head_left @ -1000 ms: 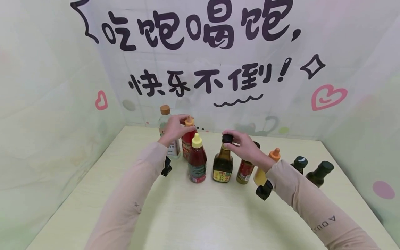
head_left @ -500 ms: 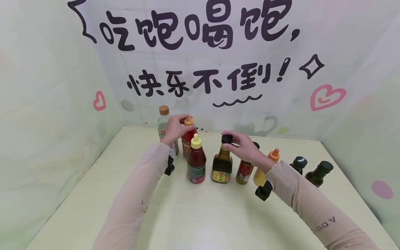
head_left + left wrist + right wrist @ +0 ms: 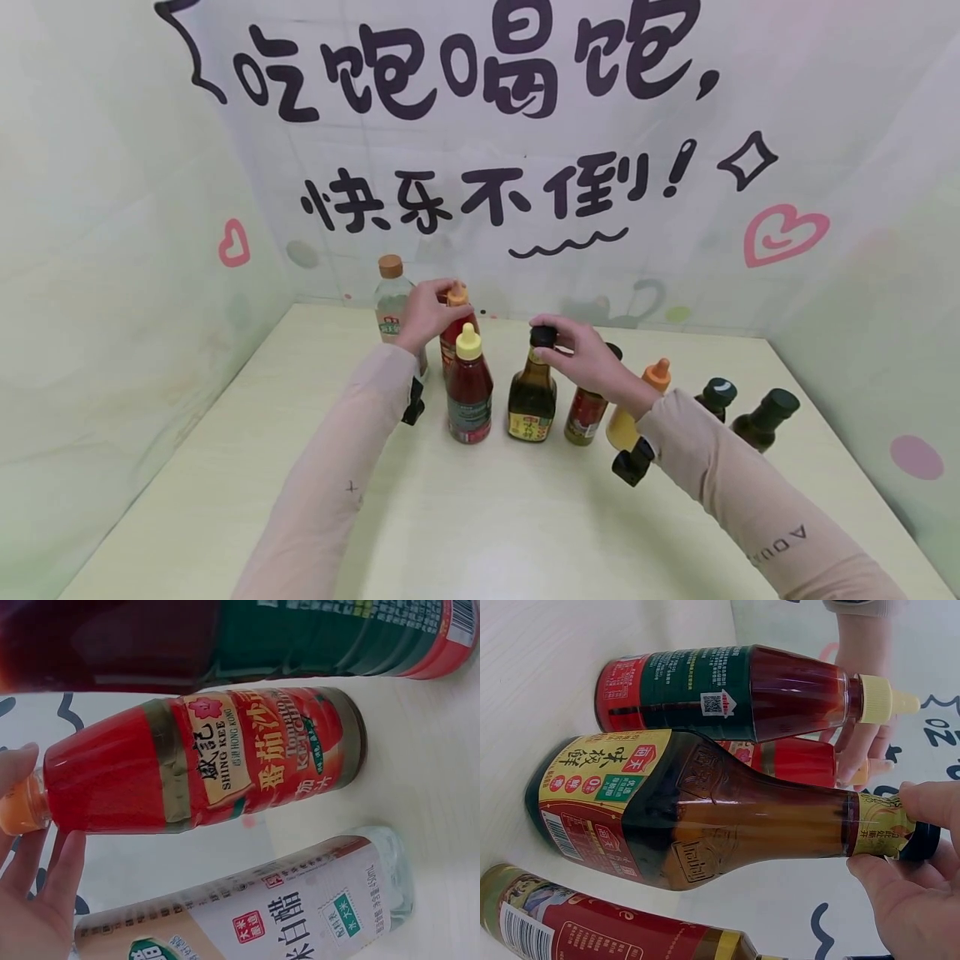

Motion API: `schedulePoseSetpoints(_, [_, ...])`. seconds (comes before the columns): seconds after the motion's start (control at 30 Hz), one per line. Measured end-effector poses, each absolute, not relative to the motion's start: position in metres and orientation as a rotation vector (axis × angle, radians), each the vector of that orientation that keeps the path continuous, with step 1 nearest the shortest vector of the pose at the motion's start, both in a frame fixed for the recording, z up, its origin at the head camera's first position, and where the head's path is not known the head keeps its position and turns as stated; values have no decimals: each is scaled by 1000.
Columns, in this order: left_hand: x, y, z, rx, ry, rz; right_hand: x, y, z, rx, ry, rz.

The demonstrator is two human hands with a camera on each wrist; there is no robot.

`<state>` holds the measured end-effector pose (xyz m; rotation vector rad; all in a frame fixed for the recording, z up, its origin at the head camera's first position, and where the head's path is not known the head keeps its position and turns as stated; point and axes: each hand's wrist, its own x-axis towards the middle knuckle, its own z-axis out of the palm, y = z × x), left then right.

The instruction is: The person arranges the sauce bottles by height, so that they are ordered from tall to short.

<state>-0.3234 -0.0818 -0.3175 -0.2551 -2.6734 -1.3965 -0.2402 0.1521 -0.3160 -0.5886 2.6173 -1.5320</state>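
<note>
My left hand (image 3: 426,318) grips the ketchup bottle (image 3: 202,761) by its neck, just below the orange nozzle cap. In the left wrist view the red ketchup bottle stands between a white vinegar bottle (image 3: 262,907) and a dark red squeeze bottle with a green label. That squeeze bottle (image 3: 469,400), yellow-capped, stands in front of the ketchup in the head view and hides its lower part. My right hand (image 3: 588,358) holds the soy sauce bottle (image 3: 727,810) around its neck and black cap. Both gripped bottles are upright.
To the right of the soy sauce are a red-labelled bottle (image 3: 586,414), a yellow squeeze bottle (image 3: 622,427) with an orange cap, and two dark green-capped bottles (image 3: 763,423), partly hidden by my right arm. A printed cloth (image 3: 480,250) hangs behind the pale table (image 3: 480,517).
My left hand and the ketchup bottle have shifted slightly right, away from the vinegar bottle. The right hand stays on the soy sauce bottle. The head view has turned a little.
</note>
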Motion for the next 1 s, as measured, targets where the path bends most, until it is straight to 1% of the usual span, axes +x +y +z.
schedulePoseSetpoints(0.37, [-327, -77, -323, -166, -2700, -1343, -240, 153, -317, -591, 2620, -1521])
schedulePoseSetpoints(1.0, [-326, -75, -322, -155, -2743, -1189, -239, 152, -316, -580, 2636, -1513])
